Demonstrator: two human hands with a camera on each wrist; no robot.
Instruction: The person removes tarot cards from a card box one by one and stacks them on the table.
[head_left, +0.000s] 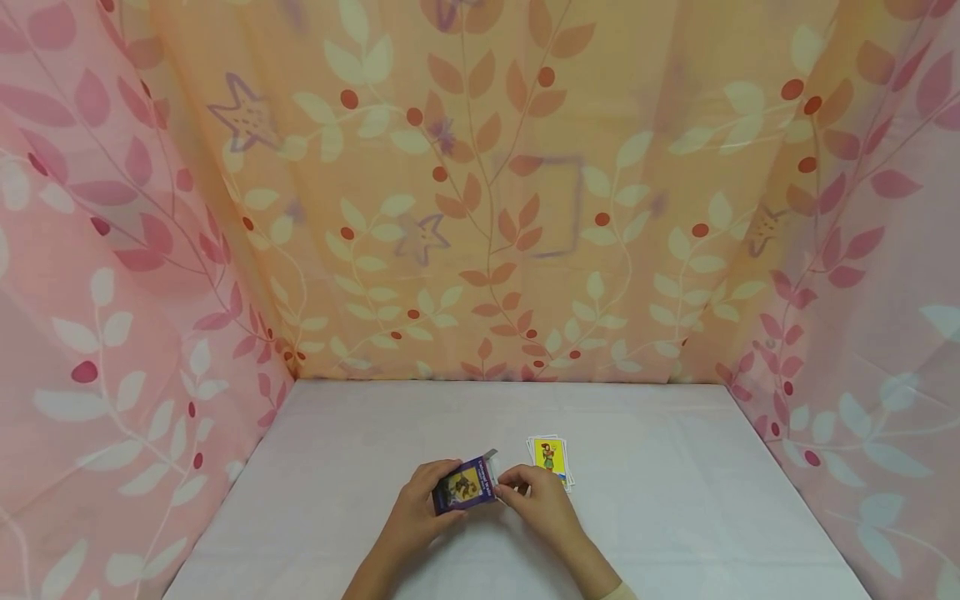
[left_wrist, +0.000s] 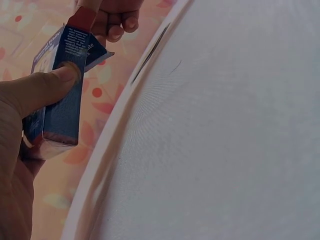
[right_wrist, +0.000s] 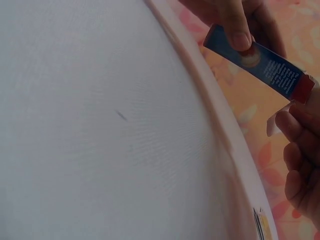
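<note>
A small dark blue card box (head_left: 463, 485) with a picture on its front is tilted above the table, its end flaps unfolded at the right. My left hand (head_left: 420, 505) grips the box by its sides, the thumb pressed on the narrow printed face in the left wrist view. At the opened end, my right hand (head_left: 542, 503) pinches a red side flap (right_wrist: 303, 89) between thumb and finger. The larger end flap (left_wrist: 98, 52) sticks out beside it. Just behind the right hand lies a loose stack of picture cards (head_left: 550, 457), the top one yellow with a figure.
The white-covered table (head_left: 360, 425) spreads around the hands. A leaf-patterned curtain (head_left: 480, 208) stands along its back edge, with pink patterned cloth (head_left: 90, 333) at the left side and more at the right.
</note>
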